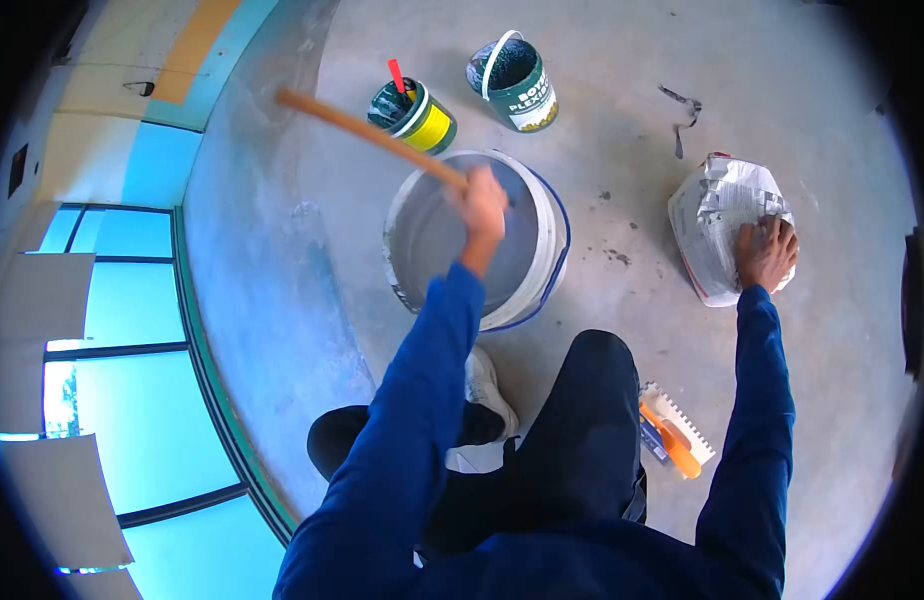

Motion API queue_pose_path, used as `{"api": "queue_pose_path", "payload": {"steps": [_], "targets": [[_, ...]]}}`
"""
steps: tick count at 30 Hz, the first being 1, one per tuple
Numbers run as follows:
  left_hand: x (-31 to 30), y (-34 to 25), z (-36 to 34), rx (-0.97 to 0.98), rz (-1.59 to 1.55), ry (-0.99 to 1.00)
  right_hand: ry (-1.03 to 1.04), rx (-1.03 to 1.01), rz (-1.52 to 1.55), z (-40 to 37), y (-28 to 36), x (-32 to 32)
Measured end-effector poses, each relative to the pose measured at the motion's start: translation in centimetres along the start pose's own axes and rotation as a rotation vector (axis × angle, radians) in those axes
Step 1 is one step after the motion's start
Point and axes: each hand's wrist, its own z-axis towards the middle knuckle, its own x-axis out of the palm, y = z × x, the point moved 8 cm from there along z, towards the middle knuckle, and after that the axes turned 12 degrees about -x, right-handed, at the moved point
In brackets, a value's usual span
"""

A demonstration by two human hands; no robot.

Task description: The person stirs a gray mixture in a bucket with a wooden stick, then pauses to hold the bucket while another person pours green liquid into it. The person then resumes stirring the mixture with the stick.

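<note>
My left hand [481, 203] is closed around a long wooden stick [367, 133] that slants up to the left, over a big white bucket [552, 235] holding grey mix. My right hand [766, 252] rests with fingers spread on a crumpled white paper bag [720, 215] on the concrete floor to the right of the bucket. Both sleeves are dark blue. I am crouched, with my knee and a white shoe [490, 388] just below the bucket.
Two small green cans stand behind the bucket: one with a yellow label and a red handle [417, 113], one with a white label [517, 85]. A notched trowel with an orange handle [675, 435] lies by my right leg. A glass wall [132, 400] runs along the left.
</note>
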Motion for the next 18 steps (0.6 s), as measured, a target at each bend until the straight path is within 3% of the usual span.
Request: {"api": "queue_pose_path", "payload": {"steps": [1, 2, 3, 6, 9, 11, 13, 15, 17, 18], "targets": [[-1.5, 2.3, -1.8, -0.259, -0.319, 0.291, -0.004, -0.006, -0.007, -0.1, 0.1, -0.1], [-3.8, 0.5, -4.2, -0.247, -0.114, 0.154, -0.003, -0.017, -0.016, -0.4, 0.3, -0.1], [-7.6, -5.5, -6.2, -0.217, 0.184, -0.013, 0.049, 0.024, 0.059, -3.1, 3.4, 1.5], [-11.5, -12.1, -5.0, -0.021, 0.476, -0.123, 0.034, 0.041, 0.058, -3.0, 3.2, 1.5], [-14.3, -14.2, 6.0, 0.238, 0.428, -0.225, 0.025, 0.040, 0.065, -3.1, 3.3, 1.5], [-8.0, -15.2, 6.6, 0.623, 0.364, -0.317, 0.025, 0.048, 0.058, -3.0, 3.4, 1.3], [-5.2, -10.9, 7.3, 0.474, 0.112, -0.394, 0.019, 0.048, 0.074, -3.0, 3.4, 1.4], [-3.1, -5.0, 5.2, 0.166, 0.022, -0.289, 0.002, 0.041, 0.076, -2.9, 3.3, 1.5], [-2.3, -2.8, -1.6, -0.067, -0.098, 0.028, 0.044, 0.037, 0.062, -2.6, 3.4, 1.3], [-4.3, -3.2, -3.9, -0.111, -0.034, -0.012, 0.056, 0.040, 0.059, -2.5, 3.4, 1.3]]}}
